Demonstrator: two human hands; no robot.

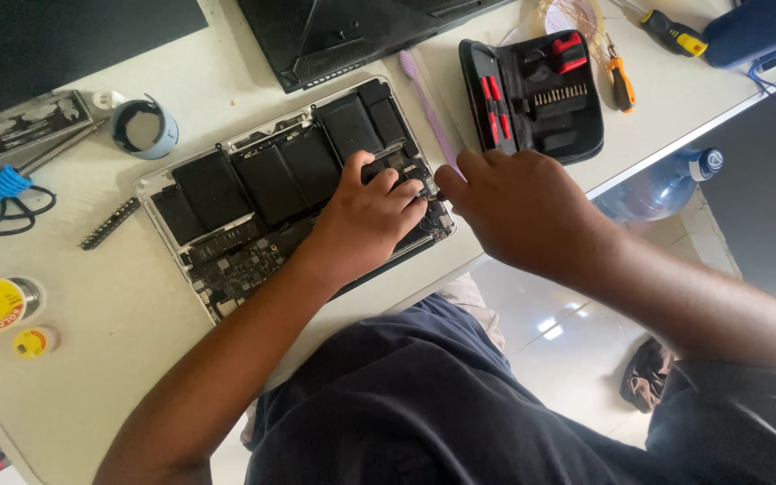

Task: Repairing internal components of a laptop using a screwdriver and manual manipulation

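Two hands are set on an opened laptop [253, 193] that lies back-side up on the desk [119, 314], its black battery cells and board bared. The left hand [365, 220] is curled, fingertips pressed down among the parts at the laptop's right end; whether anything is pinched there cannot be told. The right hand [518, 207] is loosely bent just beside it at the laptop's right edge, its fingertips turned away, so its hold, if any, cannot be told either.

A slip here could be judged costly: bare fingers pressed on the board or a cell might bend a connector or dent a cell. The laptop's near right corner overhangs the desk edge, so a push could tip it. A bit strip [110, 223] lies loose to the left and could be swept off.

Hidden under both hands is the part being touched. A tool case [532, 94] is open beyond; a second black laptop [343, 36] is cut off at the far edge.
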